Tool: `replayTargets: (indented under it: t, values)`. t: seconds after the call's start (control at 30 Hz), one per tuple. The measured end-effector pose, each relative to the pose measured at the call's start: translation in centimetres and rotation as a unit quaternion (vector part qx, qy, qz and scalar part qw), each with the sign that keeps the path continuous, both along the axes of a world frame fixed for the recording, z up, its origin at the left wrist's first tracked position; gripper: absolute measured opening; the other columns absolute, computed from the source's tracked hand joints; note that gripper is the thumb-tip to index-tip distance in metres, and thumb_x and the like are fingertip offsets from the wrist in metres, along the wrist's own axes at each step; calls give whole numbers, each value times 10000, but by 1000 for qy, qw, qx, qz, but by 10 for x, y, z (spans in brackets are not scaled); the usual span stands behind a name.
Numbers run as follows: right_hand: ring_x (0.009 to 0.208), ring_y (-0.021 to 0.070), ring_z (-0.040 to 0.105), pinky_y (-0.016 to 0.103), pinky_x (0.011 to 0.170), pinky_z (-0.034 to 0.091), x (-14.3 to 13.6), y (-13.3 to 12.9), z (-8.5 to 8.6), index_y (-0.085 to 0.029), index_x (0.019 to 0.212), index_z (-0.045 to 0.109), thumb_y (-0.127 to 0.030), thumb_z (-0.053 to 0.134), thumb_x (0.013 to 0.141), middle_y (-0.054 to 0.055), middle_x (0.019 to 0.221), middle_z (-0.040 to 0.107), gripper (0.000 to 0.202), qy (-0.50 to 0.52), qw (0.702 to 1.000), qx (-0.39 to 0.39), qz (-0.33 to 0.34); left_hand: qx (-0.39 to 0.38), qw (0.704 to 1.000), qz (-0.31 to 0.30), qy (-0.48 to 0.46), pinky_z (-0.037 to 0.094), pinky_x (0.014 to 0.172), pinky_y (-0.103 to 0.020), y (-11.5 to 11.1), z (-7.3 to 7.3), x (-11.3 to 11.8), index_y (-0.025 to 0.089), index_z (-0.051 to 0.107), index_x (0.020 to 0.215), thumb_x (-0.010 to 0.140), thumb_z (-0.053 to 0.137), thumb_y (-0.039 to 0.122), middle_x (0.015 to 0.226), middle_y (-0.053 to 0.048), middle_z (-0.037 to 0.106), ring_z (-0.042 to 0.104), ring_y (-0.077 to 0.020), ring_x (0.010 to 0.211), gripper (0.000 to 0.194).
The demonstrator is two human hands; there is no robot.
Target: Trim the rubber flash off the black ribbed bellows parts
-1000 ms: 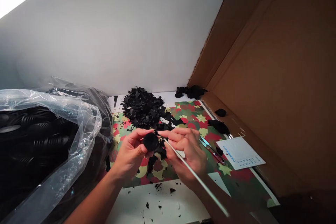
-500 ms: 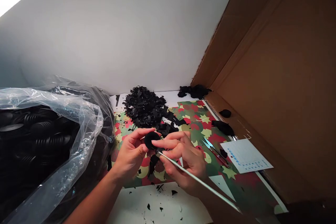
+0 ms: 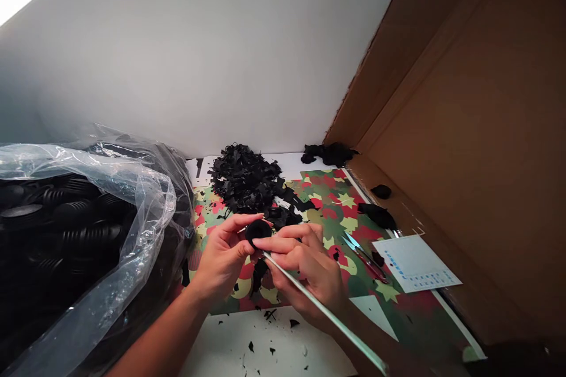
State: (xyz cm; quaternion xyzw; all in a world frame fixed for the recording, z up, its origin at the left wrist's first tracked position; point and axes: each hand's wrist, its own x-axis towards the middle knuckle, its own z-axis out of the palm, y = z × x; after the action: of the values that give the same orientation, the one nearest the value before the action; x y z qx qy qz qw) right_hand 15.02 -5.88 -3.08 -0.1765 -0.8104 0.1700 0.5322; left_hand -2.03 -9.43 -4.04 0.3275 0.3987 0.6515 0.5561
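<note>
Holding small, round, hollow black piece (image 3: 258,230) pinched between thumb and fingers of left hand (image 3: 221,256), above red, green and yellow camouflage-patterned paper sheet (image 3: 325,193). Gripping long, thin, pale rod (image 3: 327,313) in right hand (image 3: 312,271), one fingertip (image 3: 262,242) at piece's rim; rod's end close by, contact hard to tell. Beyond: heap of thin black scraps (image 3: 245,177). At left: clear plastic bag (image 3: 152,188) of ribbed black pieces (image 3: 91,238). At right: bright-bladed scissors (image 3: 365,256), white printed card (image 3: 418,262).

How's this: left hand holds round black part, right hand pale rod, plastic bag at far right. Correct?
Wrong side: the head view shows the plastic bag at far left. The left hand does hold the round black part, the right hand the pale rod.
</note>
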Motion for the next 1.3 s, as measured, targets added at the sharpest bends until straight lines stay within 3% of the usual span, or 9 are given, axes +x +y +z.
replayTargets:
  t: [0.13,0.23,0.43,0.97,1.17,1.3]
  values:
    - [877,197,710,405,844,405,-6,0,-6,-263,964,583,-34,553,926,-9,1076,826,234,1,995,72,-71,-4,1000,-4,-15,474,517,-190,0,0,1,187,842,966,578,996,383,771,-45,720,578,-98,581,462]
    - [859,202,696,422,836,385,-8,1,-8,-257,908,554,-32,535,937,-7,1064,828,228,34,990,76,-110,6,1000,-14,-27,460,496,-187,0,1,3,186,838,952,585,994,373,793,-44,726,571,-92,568,441]
    - [874,210,696,414,808,485,2,3,1,-270,878,548,-84,597,925,-27,1051,832,198,26,999,-44,3,10,1000,-6,-15,447,509,-193,-1,4,1,184,832,991,604,983,406,720,-31,696,569,-98,562,471]
    - [882,182,683,384,837,463,3,6,-1,-251,886,590,-87,606,915,-25,1062,829,167,21,999,-28,33,11,999,-26,-39,424,490,-152,0,5,1,214,852,973,606,988,369,667,-9,679,528,-54,509,421]
    - [862,160,702,379,819,389,-4,3,-1,-234,913,586,-66,543,974,-13,1027,834,184,-11,994,99,-52,-3,999,-24,-47,433,485,-144,1,4,2,208,856,964,588,997,349,678,-14,697,548,-54,512,425]
    - [876,175,676,397,825,381,-5,4,-6,-233,898,561,-60,525,988,6,1040,835,198,24,987,109,-119,-19,996,-55,-70,429,469,-146,-1,3,4,193,855,981,609,978,405,677,-29,712,544,-56,498,445]
